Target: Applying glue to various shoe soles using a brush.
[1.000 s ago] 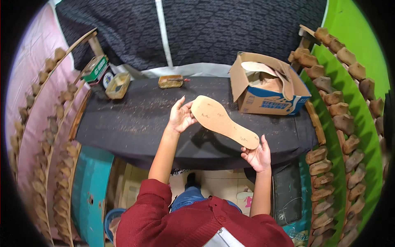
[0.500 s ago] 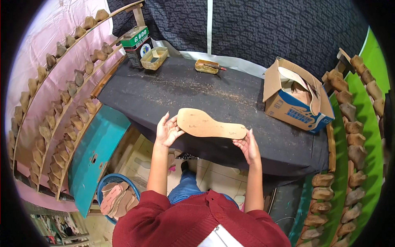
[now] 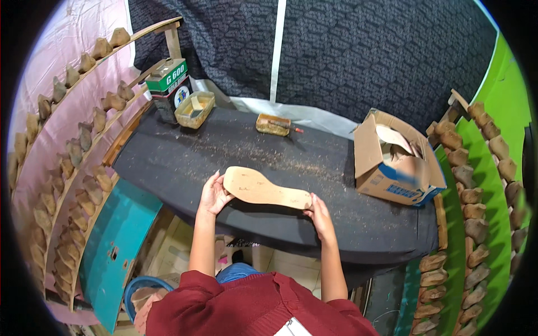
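Note:
A tan shoe insole (image 3: 266, 189) with small dark markings lies flat between my two hands, above the front part of the black-covered table (image 3: 185, 162). Its broad end is in my left hand (image 3: 213, 194), the fingers underneath and the thumb at the edge. My right hand (image 3: 319, 215) pinches the narrow heel end. Beyond the insole, towards the back of the table, sits a small yellowish tray (image 3: 273, 125) with a red-tipped brush (image 3: 288, 127) across it.
A green-and-black can (image 3: 168, 89) and a stained plastic tub (image 3: 195, 110) stand at the back left. An open carton (image 3: 392, 168) with cut pieces is on the right. Racks of wooden shoe lasts (image 3: 73, 224) line both sides. A blue basin (image 3: 132, 291) sits low left.
The view has tilted, so the table and its things appear lower and further left. Both hands keep hold of the insole, which still lies flat between them.

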